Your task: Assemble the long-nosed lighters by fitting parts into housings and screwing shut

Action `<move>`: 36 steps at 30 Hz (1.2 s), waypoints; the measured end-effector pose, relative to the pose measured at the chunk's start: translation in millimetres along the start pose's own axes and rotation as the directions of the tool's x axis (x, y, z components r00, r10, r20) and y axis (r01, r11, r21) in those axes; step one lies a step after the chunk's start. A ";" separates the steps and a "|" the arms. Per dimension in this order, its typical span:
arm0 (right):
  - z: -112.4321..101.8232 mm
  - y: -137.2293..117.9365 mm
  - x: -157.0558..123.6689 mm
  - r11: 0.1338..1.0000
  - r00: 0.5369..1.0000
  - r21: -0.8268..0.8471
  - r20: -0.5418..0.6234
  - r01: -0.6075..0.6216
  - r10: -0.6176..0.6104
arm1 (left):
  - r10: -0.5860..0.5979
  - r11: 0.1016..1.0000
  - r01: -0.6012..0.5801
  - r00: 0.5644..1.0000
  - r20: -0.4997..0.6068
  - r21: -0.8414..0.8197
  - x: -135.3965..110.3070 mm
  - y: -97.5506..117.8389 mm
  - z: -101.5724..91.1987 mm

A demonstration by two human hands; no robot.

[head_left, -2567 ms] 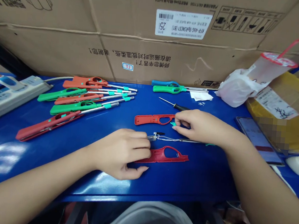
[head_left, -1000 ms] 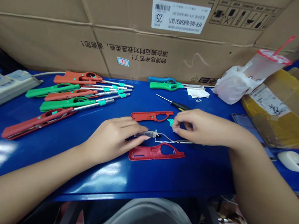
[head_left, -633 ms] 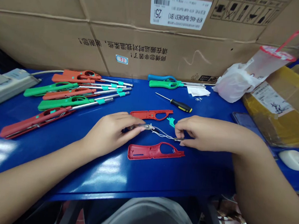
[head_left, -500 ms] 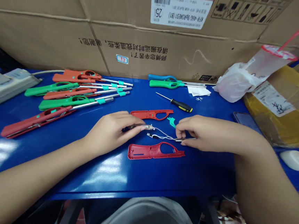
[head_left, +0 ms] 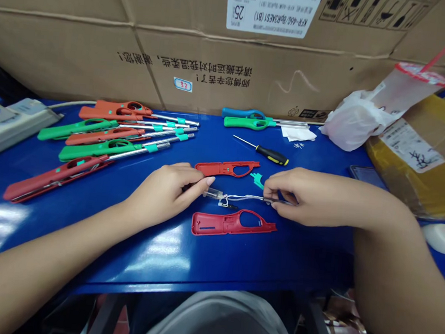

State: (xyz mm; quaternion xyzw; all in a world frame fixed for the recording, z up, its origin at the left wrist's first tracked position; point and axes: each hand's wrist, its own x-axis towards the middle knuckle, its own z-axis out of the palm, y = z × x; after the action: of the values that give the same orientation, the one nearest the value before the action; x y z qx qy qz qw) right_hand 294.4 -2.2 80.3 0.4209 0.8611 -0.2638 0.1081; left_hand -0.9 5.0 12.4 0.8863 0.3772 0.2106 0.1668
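Note:
My left hand (head_left: 177,186) pinches a clear gas tank (head_left: 214,193), whose left part its fingers hide. White wires (head_left: 243,197) run from there to a thin metal lighter tube (head_left: 269,199), which my right hand (head_left: 292,196) is closed around. A small black-and-white part (head_left: 227,205) hangs on the wires between the hands. Two red lighter shell halves lie with their insides up: one shell half (head_left: 222,168) beyond my fingers, the other shell half (head_left: 217,224) nearer me. Beside my right fingertips rests a green trigger (head_left: 257,180).
Several gas lighters (head_left: 109,149) lie at the left, near a power strip (head_left: 19,123). Two more lighters (head_left: 247,122), a screwdriver (head_left: 272,155) and small screws (head_left: 298,145) are farther back. A bagged cup (head_left: 383,108), a phone (head_left: 365,174) and a white mouse (head_left: 444,238) stand right.
The wires between my hands have been drawn straighter. My left hand has tilted, showing more of the clear tank. The whole view has shifted slightly.

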 end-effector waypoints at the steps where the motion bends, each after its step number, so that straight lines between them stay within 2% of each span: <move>1: 1.1 0.8 1.6 1.000 1.000 -0.004 -0.003 -0.004 0.004 | 0.007 1.000 -0.008 1.000 0.019 0.016 -0.1 -1.1 0.7; 5: 5.8 6.7 8.0 1.000 1.000 -0.008 -0.007 -0.022 0.022 | 0.013 0.999 -0.016 0.998 0.059 0.041 -0.8 -3.6 3.7; 10: 7.5 12.2 7.7 1.000 0.998 0.012 -0.054 -0.025 0.026 | 0.024 1.000 -0.024 1.000 0.011 0.006 -1.0 -1.8 0.8; 17: 10.2 14.8 7.1 0.998 0.998 0.017 -0.015 -0.063 0.063 | 0.156 0.982 -0.164 0.983 0.097 0.090 -2.6 -7.0 -3.4; 26: 9.9 8.6 6.9 0.994 0.992 -0.002 0.059 -0.113 0.113 | 0.142 0.984 -0.153 0.983 0.117 0.094 -3.2 -6.4 -1.5; 30: 8.3 5.8 4.5 0.993 0.989 0.019 0.086 -0.119 0.117 | 0.122 0.986 -0.131 0.989 0.086 0.100 -3.4 -3.1 -1.0; 32: 8.1 2.9 5.3 0.997 0.996 0.024 0.039 -0.078 0.077 | 0.105 0.989 -0.111 0.992 0.069 0.100 -3.4 -1.5 -1.1; 36: 11.6 -7.5 14.2 0.999 0.983 0.036 -0.182 0.021 -0.014 | 0.133 0.988 -0.134 0.991 0.025 0.075 -2.9 1.7 -2.4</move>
State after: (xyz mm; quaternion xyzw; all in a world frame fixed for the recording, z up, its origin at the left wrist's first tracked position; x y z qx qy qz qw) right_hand 279.3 -2.8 67.5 0.4378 0.8659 -0.2414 0.0189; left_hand -2.9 2.0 14.5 0.9174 0.3232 0.1977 0.1219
